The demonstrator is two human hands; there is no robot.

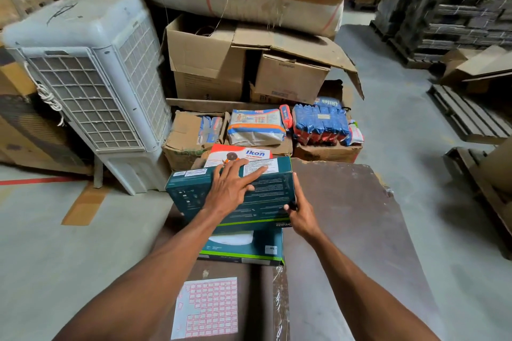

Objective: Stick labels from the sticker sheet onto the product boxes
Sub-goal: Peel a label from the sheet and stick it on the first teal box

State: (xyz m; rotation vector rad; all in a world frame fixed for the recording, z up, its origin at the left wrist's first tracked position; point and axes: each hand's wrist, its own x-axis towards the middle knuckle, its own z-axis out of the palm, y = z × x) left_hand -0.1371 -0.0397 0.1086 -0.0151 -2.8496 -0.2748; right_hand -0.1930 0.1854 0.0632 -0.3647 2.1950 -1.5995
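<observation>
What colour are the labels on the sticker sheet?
White with pink-red borders, on the sticker sheet; head view.

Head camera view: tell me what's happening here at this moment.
A person is handling a dark teal cardboard product box on top of another teal box. The left hand lies flat on its top face with fingers spread, while the right hand grips its right end. The pink-and-white sticker sheet lies flat on the brown work surface nearer the person, with neither hand on it.

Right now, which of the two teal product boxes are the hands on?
The upper teal box: the left hand presses flat on it, the right hand grips its end. The lower teal box lies untouched beneath.
</observation>
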